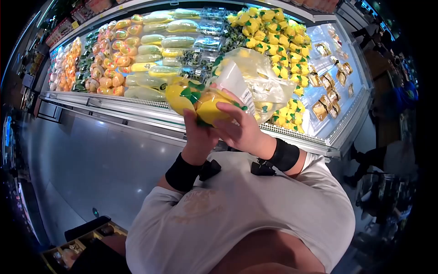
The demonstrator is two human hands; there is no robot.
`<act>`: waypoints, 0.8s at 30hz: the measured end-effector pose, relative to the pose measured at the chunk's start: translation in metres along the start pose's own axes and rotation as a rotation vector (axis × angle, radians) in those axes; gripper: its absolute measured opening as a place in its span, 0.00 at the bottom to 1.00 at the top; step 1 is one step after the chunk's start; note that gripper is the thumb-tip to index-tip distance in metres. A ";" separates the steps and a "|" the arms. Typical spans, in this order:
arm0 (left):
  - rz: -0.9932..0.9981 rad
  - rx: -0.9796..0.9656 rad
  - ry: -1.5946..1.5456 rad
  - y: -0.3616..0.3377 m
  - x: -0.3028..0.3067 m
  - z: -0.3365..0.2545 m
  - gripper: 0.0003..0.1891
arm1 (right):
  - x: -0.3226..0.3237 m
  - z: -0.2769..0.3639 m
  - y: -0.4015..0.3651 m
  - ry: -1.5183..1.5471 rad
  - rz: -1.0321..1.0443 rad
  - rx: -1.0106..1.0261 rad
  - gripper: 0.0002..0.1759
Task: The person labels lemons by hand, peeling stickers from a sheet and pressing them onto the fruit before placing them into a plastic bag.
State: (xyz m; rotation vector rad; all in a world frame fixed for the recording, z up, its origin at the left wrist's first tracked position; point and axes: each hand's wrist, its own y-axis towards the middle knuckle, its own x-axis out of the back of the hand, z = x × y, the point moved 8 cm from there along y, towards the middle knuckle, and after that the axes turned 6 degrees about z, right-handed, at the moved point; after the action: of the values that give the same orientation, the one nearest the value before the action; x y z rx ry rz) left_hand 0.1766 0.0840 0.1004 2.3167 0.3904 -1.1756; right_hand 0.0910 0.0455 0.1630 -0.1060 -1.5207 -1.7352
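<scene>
Fingers [189, 115] of left hand [200, 140] and right hand [244, 131] curled partway round two glossy yellow packs [212, 108] beside one crinkled bag [269, 84], upper centre.

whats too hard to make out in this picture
- Left hand, head view: some fingers hidden behind the yellow-and-green pack
- White label, head view: print too small and blurred
- Clear plastic bag, head view: glare and folds obscure its contents
- Wooden crate, head view: partly covered by dark shapes, cut off by the bottom edge
</scene>
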 end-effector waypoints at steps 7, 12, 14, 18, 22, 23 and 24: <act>-0.089 -0.009 -0.112 -0.002 0.034 -0.004 0.36 | 0.030 0.008 -0.013 -0.032 0.093 0.033 0.17; -0.145 -0.021 -0.192 0.001 0.029 -0.018 0.33 | 0.078 -0.036 -0.022 -0.093 -0.041 -0.331 0.19; -0.166 0.001 -0.135 0.002 0.026 -0.017 0.32 | 0.070 -0.041 -0.025 -0.037 0.107 -0.344 0.21; -0.121 0.094 -0.303 0.005 0.022 -0.002 0.32 | 0.068 -0.041 -0.028 0.089 0.108 -0.470 0.23; -0.130 0.162 -0.427 0.007 0.012 0.012 0.32 | 0.079 -0.015 -0.012 -0.393 0.057 -0.277 0.25; -0.128 0.170 -0.427 0.008 0.011 0.015 0.32 | 0.075 -0.010 -0.010 -0.409 0.085 -0.248 0.25; -0.111 0.159 -0.319 0.009 0.011 0.015 0.32 | 0.073 -0.011 -0.011 -0.414 0.081 -0.253 0.25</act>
State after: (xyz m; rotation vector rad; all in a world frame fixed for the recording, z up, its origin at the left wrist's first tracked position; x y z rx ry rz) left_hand 0.1769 0.0682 0.0866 2.2064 0.3219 -1.6541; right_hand 0.0403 -0.0013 0.1910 -0.6837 -1.5447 -1.9126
